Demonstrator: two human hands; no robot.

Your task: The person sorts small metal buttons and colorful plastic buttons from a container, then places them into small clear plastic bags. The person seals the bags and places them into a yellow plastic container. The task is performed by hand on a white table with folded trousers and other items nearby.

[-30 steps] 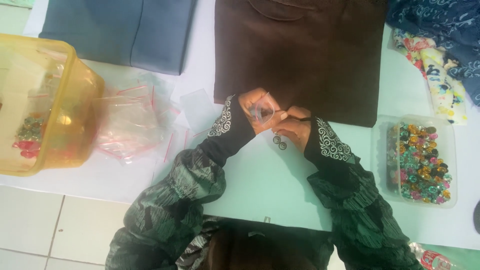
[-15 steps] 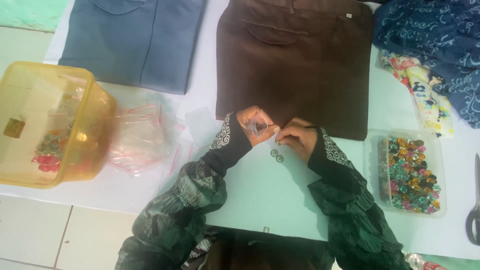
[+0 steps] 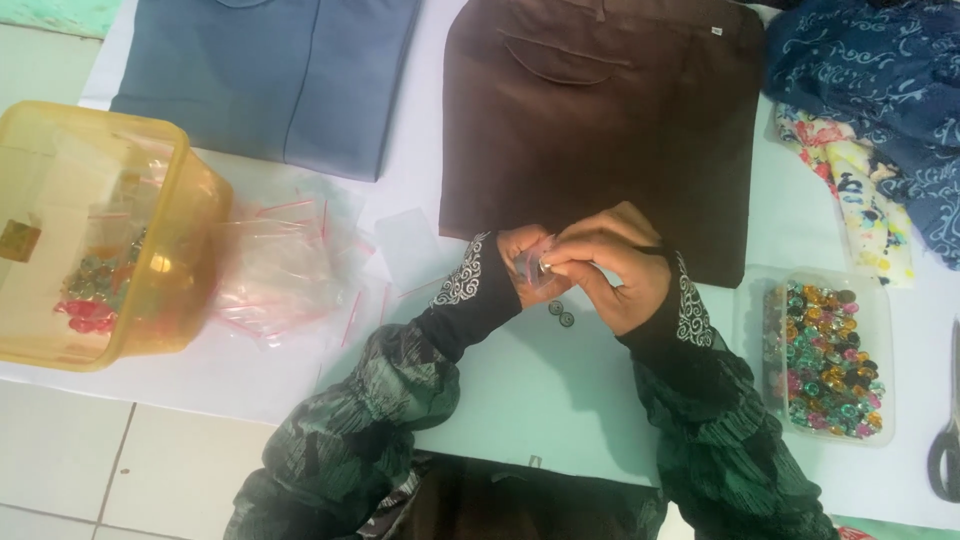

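Note:
My left hand (image 3: 522, 262) holds a small clear plastic bag (image 3: 530, 268) at the near edge of the folded brown garment (image 3: 600, 120). My right hand (image 3: 608, 262) pinches a small round button (image 3: 546, 265) at the bag's mouth. Two dark buttons (image 3: 561, 313) lie on the white table just below my hands. Both hands touch each other over the bag.
A clear tray of colourful buttons (image 3: 822, 350) sits at the right. A yellow plastic tub (image 3: 95, 235) stands at the left, with a pile of clear zip bags (image 3: 285, 260) beside it. A folded blue-grey garment (image 3: 270, 75) and patterned fabrics (image 3: 870, 90) lie at the back. Scissors (image 3: 945, 450) are at the right edge.
My right hand has moved up against my left hand and the bag. The view has shifted slightly; the two dark buttons stay on the table.

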